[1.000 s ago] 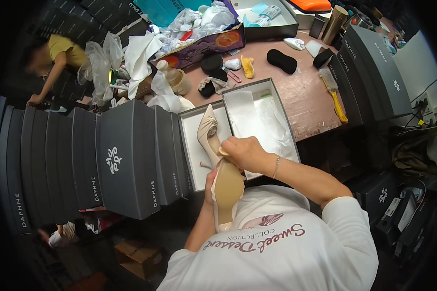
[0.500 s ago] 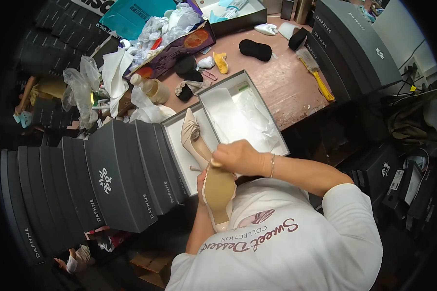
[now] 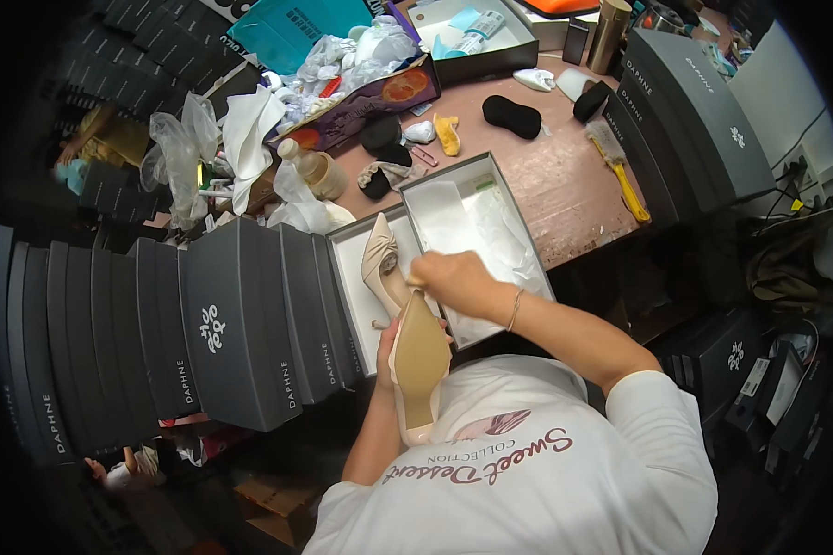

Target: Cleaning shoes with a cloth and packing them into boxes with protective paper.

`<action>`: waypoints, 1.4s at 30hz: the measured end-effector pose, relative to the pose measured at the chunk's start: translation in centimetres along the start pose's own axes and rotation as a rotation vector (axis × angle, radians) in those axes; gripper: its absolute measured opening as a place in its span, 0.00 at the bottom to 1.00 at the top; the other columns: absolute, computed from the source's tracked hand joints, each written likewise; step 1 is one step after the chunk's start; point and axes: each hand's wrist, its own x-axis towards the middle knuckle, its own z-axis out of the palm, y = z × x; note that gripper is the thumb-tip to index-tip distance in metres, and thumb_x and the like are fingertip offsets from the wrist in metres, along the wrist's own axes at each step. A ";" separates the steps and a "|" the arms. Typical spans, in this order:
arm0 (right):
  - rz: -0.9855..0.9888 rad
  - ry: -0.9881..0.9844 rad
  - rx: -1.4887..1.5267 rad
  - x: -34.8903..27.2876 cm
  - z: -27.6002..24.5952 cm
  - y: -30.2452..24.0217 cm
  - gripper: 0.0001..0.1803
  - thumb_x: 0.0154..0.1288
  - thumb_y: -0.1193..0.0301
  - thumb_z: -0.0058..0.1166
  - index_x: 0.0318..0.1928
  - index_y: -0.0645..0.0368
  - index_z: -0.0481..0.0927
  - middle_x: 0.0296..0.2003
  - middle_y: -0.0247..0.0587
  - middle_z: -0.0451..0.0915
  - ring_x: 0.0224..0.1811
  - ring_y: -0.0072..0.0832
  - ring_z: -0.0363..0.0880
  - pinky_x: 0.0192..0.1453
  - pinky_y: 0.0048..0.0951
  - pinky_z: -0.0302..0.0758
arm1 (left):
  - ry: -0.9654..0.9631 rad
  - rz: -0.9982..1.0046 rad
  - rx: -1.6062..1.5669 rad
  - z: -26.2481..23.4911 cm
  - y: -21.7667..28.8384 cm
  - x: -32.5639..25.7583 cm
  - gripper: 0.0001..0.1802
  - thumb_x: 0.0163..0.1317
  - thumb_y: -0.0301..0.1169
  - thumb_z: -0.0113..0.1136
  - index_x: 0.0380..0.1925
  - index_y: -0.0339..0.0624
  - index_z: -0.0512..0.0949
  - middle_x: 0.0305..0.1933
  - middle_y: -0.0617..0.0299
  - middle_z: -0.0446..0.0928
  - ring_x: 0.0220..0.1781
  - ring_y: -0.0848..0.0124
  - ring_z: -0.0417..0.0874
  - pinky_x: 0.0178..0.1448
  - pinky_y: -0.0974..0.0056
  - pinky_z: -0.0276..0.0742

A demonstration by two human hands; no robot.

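Left hand (image 3: 386,357): clamped on pointed beige shoe (image 3: 420,370) with smooth tan sole (image 3: 424,344).
Right hand (image 3: 458,280): pinched on small pale piece (image 3: 416,277), near toe.
Beyond grip: pleated beige shoe (image 3: 379,263) in grey cardboard box (image 3: 350,259).

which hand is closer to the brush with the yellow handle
Right: the right hand, near the toe of the sole-up shoe, is down and left of the brush. The left hand, gripping that shoe, is farther off, lower and more to the left.
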 end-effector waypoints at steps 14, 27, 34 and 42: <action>0.509 0.206 0.563 -3.5 -5.0 5.0 0.16 0.72 0.62 0.50 0.30 0.61 0.70 0.19 0.33 0.69 0.22 0.17 0.64 0.25 0.25 0.63 | 0.800 0.460 1.741 -6.8 4.7 6.4 0.34 0.64 0.33 0.56 0.68 0.36 0.57 0.66 0.38 0.61 0.67 0.47 0.65 0.68 0.54 0.62; 0.209 0.137 0.743 7.8 -4.7 -1.3 0.12 0.70 0.66 0.53 0.33 0.61 0.72 0.20 0.34 0.72 0.22 0.18 0.68 0.27 0.25 0.67 | -0.007 -0.248 0.651 4.6 2.4 1.2 0.23 0.67 0.34 0.52 0.59 0.37 0.68 0.33 0.50 0.79 0.26 0.65 0.82 0.29 0.66 0.80; 0.427 -0.120 1.045 5.4 -1.5 1.2 0.16 0.72 0.57 0.50 0.35 0.56 0.73 0.27 0.22 0.71 0.26 0.12 0.65 0.29 0.17 0.64 | 0.007 -0.204 0.153 4.8 -0.9 0.2 0.24 0.67 0.35 0.54 0.59 0.34 0.67 0.35 0.49 0.79 0.27 0.66 0.83 0.31 0.65 0.82; 0.241 -0.180 0.894 6.8 -2.3 -1.3 0.16 0.72 0.61 0.49 0.31 0.61 0.71 0.24 0.27 0.69 0.28 0.15 0.64 0.32 0.22 0.66 | -0.096 -0.302 0.268 2.4 -1.9 1.4 0.28 0.68 0.41 0.51 0.61 0.33 0.65 0.44 0.48 0.78 0.41 0.65 0.84 0.44 0.63 0.82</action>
